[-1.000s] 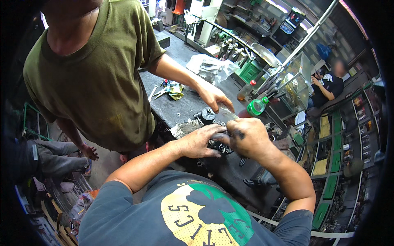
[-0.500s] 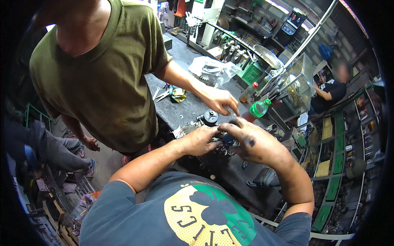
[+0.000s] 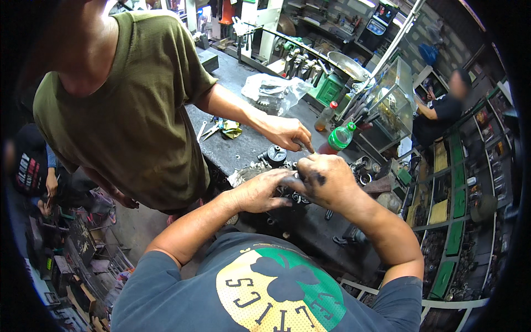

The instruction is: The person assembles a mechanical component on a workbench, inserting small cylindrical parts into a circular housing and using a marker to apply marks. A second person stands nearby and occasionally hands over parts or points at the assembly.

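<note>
I can't tell whether left hand (image 3: 260, 192) or right hand (image 3: 331, 180) has its grip closed over the metal parts (image 3: 299, 198); a co-worker's hand (image 3: 286, 133) and bottle (image 3: 339, 137) sit just beyond.

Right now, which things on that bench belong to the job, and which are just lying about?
Seemingly in the job:
metal parts at the left hand and right hand
black round-topped part close by

Seemingly just lying about:
clear plastic bag
red-capped bottle
green-capped bottle
silver wrench
</note>
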A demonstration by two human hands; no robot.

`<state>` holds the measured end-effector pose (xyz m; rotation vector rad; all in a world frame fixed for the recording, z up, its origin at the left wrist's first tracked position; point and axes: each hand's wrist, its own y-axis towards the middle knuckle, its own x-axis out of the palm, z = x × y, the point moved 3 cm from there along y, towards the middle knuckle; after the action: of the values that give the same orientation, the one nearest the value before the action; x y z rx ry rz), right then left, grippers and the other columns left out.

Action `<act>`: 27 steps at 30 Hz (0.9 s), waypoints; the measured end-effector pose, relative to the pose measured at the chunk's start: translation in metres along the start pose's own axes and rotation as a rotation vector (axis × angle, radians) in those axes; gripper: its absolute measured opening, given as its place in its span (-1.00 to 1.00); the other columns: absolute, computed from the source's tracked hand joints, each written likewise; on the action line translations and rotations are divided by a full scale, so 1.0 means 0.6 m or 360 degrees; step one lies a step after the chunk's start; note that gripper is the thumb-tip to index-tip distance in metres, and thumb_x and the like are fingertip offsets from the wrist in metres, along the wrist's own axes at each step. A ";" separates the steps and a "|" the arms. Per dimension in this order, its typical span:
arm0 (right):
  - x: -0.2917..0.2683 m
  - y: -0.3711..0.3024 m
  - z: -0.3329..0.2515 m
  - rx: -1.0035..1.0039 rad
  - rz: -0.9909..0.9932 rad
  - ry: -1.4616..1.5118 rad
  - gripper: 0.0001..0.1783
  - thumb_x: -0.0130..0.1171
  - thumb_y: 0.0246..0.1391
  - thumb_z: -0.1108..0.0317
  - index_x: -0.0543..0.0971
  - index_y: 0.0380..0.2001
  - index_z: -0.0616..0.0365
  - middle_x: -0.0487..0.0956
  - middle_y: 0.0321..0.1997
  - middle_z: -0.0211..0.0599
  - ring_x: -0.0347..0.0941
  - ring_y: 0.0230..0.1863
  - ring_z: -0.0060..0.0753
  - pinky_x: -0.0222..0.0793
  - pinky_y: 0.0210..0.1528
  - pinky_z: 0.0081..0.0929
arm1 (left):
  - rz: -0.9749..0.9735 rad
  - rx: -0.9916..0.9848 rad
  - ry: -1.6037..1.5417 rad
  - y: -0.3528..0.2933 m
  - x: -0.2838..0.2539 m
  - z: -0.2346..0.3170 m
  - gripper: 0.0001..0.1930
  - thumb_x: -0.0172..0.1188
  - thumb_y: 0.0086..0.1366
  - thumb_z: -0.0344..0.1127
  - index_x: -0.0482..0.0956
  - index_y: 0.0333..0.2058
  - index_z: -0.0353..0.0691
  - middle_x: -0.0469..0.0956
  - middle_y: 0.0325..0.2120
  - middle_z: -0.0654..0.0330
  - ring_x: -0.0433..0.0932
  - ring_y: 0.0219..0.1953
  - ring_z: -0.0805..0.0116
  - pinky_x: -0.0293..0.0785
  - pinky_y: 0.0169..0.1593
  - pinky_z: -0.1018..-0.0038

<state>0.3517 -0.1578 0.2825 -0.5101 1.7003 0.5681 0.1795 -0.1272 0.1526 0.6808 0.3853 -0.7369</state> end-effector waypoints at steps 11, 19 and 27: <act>0.033 -0.014 0.002 0.0057 0.0204 -0.0111 -0.49 0.47 0.15 -0.21 0.64 -0.36 0.04 0.70 -0.40 -0.13 0.71 -0.32 0.11 0.62 -0.23 0.02 | 0.0337 -0.0004 0.0100 -0.017 0.030 -0.004 -0.41 0.52 0.20 -0.42 0.59 0.22 -0.28 0.66 0.10 -0.15 0.66 0.17 -0.20 0.59 0.26 0.07; 0.005 -0.009 -0.017 0.0256 -0.0151 -0.0122 -0.51 0.42 0.26 -0.07 0.65 -0.19 0.21 0.72 -0.26 0.05 0.73 -0.20 0.18 0.63 -0.14 0.06 | 0.0099 -0.0171 -0.0092 -0.029 0.028 -0.006 -0.37 0.46 0.35 -0.30 0.49 0.34 -0.33 0.59 0.25 -0.26 0.57 0.31 -0.26 0.48 0.40 0.03; -0.013 -0.025 -0.021 -0.0051 -0.0073 0.0272 -0.75 0.39 0.24 0.27 0.62 -0.15 0.19 0.61 -0.11 0.06 0.69 -0.06 0.23 0.63 -0.08 0.08 | 0.0069 -0.0318 0.0088 -0.032 0.023 -0.021 -0.29 0.53 0.28 -0.23 0.47 0.35 -0.28 0.66 0.16 -0.18 0.62 0.27 -0.17 0.55 0.31 0.06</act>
<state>0.3526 -0.1772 0.2912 -0.6343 1.8388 0.5316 0.1741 -0.1353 0.1280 0.5200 0.4868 -0.6298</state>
